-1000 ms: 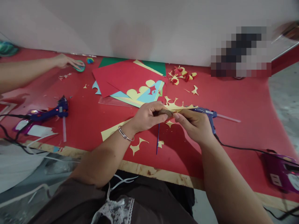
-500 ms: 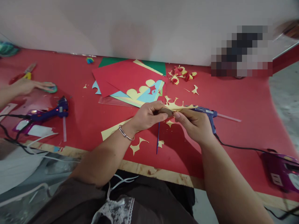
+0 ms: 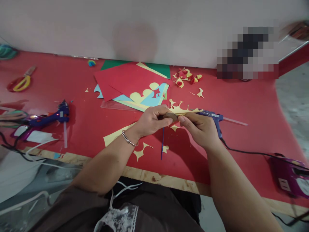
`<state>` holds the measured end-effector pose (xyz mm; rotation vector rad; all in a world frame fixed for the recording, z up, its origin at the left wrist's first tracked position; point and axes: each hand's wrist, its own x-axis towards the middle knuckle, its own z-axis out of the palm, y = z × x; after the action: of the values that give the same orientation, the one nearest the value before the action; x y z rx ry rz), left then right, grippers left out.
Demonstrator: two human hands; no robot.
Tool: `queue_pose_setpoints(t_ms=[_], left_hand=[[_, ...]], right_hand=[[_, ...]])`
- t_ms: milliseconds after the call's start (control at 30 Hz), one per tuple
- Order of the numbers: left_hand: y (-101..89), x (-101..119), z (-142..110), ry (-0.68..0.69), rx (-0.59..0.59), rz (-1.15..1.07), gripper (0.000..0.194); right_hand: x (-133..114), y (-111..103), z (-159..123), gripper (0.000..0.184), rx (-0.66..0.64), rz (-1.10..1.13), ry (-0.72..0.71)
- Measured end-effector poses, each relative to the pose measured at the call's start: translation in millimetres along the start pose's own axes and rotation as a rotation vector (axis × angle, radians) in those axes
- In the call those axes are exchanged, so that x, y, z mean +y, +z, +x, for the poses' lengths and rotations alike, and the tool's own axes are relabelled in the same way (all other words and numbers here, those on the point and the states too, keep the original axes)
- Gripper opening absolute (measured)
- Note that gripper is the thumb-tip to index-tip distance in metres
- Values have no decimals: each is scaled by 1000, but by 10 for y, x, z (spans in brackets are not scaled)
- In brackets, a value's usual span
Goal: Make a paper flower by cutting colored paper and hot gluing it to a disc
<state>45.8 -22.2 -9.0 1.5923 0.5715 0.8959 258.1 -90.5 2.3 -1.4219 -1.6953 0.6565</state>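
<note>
The left hand (image 3: 154, 120) is gripping a small brown disc (image 3: 171, 116) between thumb and fingers, over the red tabletop (image 3: 130, 151). The right hand (image 3: 201, 127) is curling its fingers right beside it; whether they are pinching anything is unclear. Both hands are partly covering a yellow paper offcut (image 3: 181, 108), and a blue glue gun (image 3: 213, 116) is lying partly behind the right. Stacked coloured paper (image 3: 125, 80) is lying beyond.

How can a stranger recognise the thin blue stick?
On the red table, find the silver-braceleted left hand. Below it, the thin blue stick points toward the wooden edge; unlike the irregular pale-yellow paper scraps nearby, it is straight.
</note>
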Motion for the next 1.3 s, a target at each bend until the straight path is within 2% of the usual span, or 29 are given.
queue_pose_setpoints(t_ms=[467, 833, 933, 1033, 1167, 1300], left_hand=[[12, 12, -1, -13, -19, 10, 10], [22, -48, 6, -162, -35, -57, 20], [29, -64, -3, -171, -59, -53, 17], [26, -57, -7, -141, -137, -40, 11], [6, -11, 1, -137, -251, 4, 10], [-11, -10, 7, -189, -277, 35, 13]], right_hand=[[33, 25, -2, 66, 6, -14, -6], [-19, 38, 45, 68, 84, 118, 46], [11, 68, 41, 60, 65, 194, 70], [40, 99, 40, 49, 33, 268, 104], [31, 126, 42, 35, 43, 293, 134], [4, 129, 37, 26, 84, 278, 130]])
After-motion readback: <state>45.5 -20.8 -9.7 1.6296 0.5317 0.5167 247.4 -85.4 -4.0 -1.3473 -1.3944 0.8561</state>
